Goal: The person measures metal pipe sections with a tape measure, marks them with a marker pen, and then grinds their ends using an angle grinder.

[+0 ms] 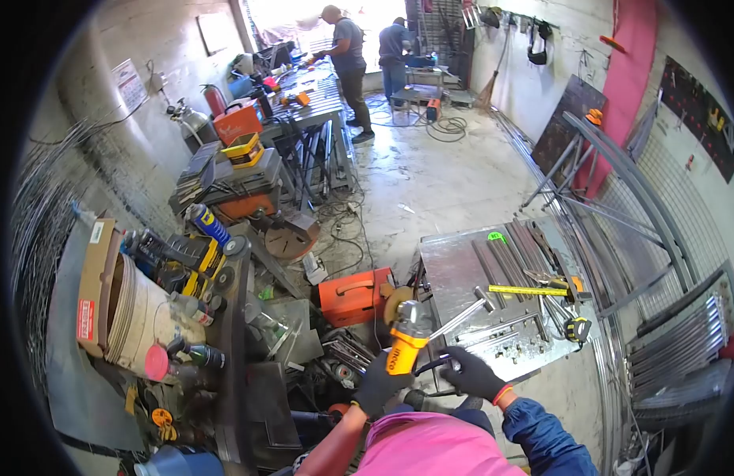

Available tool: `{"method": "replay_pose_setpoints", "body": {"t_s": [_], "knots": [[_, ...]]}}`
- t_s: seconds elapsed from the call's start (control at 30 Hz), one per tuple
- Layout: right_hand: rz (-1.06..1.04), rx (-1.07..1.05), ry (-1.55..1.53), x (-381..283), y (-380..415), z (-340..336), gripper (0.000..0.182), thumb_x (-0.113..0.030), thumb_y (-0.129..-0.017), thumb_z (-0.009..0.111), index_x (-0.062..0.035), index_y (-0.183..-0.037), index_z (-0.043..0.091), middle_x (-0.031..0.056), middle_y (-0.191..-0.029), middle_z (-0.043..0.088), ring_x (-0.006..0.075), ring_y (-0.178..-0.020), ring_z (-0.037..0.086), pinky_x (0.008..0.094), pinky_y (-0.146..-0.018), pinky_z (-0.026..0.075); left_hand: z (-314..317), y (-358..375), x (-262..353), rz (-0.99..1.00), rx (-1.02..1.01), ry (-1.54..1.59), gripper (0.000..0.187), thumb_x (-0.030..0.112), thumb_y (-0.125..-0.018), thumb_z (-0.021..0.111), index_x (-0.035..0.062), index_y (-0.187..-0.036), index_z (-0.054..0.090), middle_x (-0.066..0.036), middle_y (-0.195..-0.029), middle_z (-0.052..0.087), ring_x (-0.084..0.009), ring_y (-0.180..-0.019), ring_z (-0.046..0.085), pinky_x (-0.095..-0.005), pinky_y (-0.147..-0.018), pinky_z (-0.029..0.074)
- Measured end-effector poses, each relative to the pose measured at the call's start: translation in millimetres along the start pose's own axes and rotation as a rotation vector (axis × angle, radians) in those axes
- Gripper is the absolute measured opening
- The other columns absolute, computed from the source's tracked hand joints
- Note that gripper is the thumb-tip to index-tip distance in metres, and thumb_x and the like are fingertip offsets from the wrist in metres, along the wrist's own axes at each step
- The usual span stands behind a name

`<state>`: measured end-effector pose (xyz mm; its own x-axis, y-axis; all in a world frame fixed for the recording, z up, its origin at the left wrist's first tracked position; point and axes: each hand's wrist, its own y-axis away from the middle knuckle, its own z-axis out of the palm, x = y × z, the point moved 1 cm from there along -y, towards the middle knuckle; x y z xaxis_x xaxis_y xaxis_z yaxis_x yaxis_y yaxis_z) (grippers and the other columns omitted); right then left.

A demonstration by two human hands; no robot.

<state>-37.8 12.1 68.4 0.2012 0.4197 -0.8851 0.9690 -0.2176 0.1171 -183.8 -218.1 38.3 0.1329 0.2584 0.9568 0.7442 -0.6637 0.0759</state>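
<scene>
The gloved left hand (379,384) wraps its fingers round the yellow angle grinder (408,341), lower centre of the frame; the gloved right hand (473,375) bends its fingers by a slim black piece (432,364); whether they pinch it, I cannot tell.

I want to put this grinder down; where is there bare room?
For the grinder, the metal table is bare at its far-left corner, left of the long bars and beyond the hammer. Open floor lies beyond that table. It is crowded around the extended yellow tape and beside the blue spray can.
</scene>
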Motion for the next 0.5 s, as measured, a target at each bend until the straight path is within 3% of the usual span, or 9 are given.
{"method": "replay_pose_setpoints", "body": {"t_s": [0.03, 0.07, 0.1, 0.17, 0.27, 0.37, 0.5], "knots": [[-0.157, 0.205, 0.314, 27.0, -0.3, -6.7, 0.051, -0.021, -0.087, 0.079, -0.0069, -0.134, 0.068, 0.0128, -0.114, 0.073, 0.0331, -0.103, 0.071, 0.0467, -0.09, 0.057, -10.9, 4.8, -8.8, -0.02, 0.031, -0.106, 0.061, 0.03, -0.08, 0.092, 0.0025, -0.127, 0.064, -0.015, -0.105, 0.073, -0.0286, -0.094, 0.072, -0.0422, -0.084, 0.057], [-0.169, 0.274, 0.586, 33.3, 2.6, -20.2, 0.053, -0.02, -0.078, 0.081, -0.0119, -0.129, 0.072, 0.0121, -0.107, 0.07, 0.0358, -0.098, 0.068, 0.0495, -0.085, 0.053, -22.8, 7.2, -14.0, -0.044, 0.021, -0.069, 0.057, 0.029, -0.08, 0.091, 0.0019, -0.123, 0.065, -0.012, -0.103, 0.073, -0.0248, -0.092, 0.071, -0.0414, -0.082, 0.056], [-0.083, 0.283, 0.787, 54.0, 6.9, -27.6, 0.05, -0.021, -0.077, 0.08, -0.0165, -0.126, 0.074, 0.0117, -0.11, 0.069, 0.0345, -0.101, 0.066, 0.0499, -0.087, 0.049, -38.0, 10.9, 21.7, -0.078, -0.03, 0.052, 0.05, 0.025, -0.082, 0.089, 0.0011, -0.12, 0.066, -0.01, -0.101, 0.072, -0.0218, -0.09, 0.069, -0.0396, -0.081, 0.056], [-0.067, 0.328, 0.908, 65.0, 14.7, -37.7, 0.04, -0.019, -0.076, 0.076, -0.0151, -0.116, 0.074, 0.0107, -0.106, 0.069, 0.0342, -0.104, 0.064, 0.0504, -0.09, 0.048, -49.6, 15.2, -7.3, -0.061, 0.007, 0.174, 0.041, 0.019, -0.086, 0.083, 0.0009, -0.119, 0.067, -0.007, -0.101, 0.072, -0.0185, -0.089, 0.068, -0.037, -0.081, 0.055], [-0.161, 0.302, 0.937, 82.9, 16.0, -41.3, 0.035, -0.018, -0.079, 0.074, -0.0176, -0.114, 0.075, 0.0096, -0.107, 0.068, 0.0343, -0.105, 0.064, 0.051, -0.094, 0.046, -67.5, 24.4, -11.3, -0.196, -0.039, 0.321, 0.036, 0.014, -0.089, 0.078, 0.0018, -0.121, 0.067, -0.004, -0.101, 0.071, -0.0148, -0.089, 0.066, -0.0337, -0.081, 0.055], [-0.174, 0.278, 0.947, 81.9, 11.0, -43.3, 0.032, -0.017, -0.082, 0.072, -0.0187, -0.113, 0.076, 0.0095, -0.107, 0.068, 0.0337, -0.104, 0.063, 0.0505, -0.095, 0.045, -65.2, 29.9, -11.0, -0.112, 0.024, 0.437, 0.034, 0.014, -0.089, 0.076, 0.0023, -0.12, 0.068, -0.001, -0.099, 0.07, -0.0132, -0.087, 0.066, -0.0323, -0.078, 0.054], [-0.291, 0.335, 0.946, 76.2, 3.3, -32.3, 0.027, -0.02, -0.087, 0.069, -0.0196, -0.112, 0.076, 0.0095, -0.104, 0.068, 0.0322, -0.102, 0.063, 0.0516, -0.095, 0.044, -65.5, 28.6, -13.4, -0.165, -0.011, 0.436, 0.034, 0.015, -0.088, 0.078, 0.0023, -0.118, 0.068, -0.002, -0.096, 0.07, -0.0141, -0.084, 0.066, -0.0326, -0.076, 0.054]]}}
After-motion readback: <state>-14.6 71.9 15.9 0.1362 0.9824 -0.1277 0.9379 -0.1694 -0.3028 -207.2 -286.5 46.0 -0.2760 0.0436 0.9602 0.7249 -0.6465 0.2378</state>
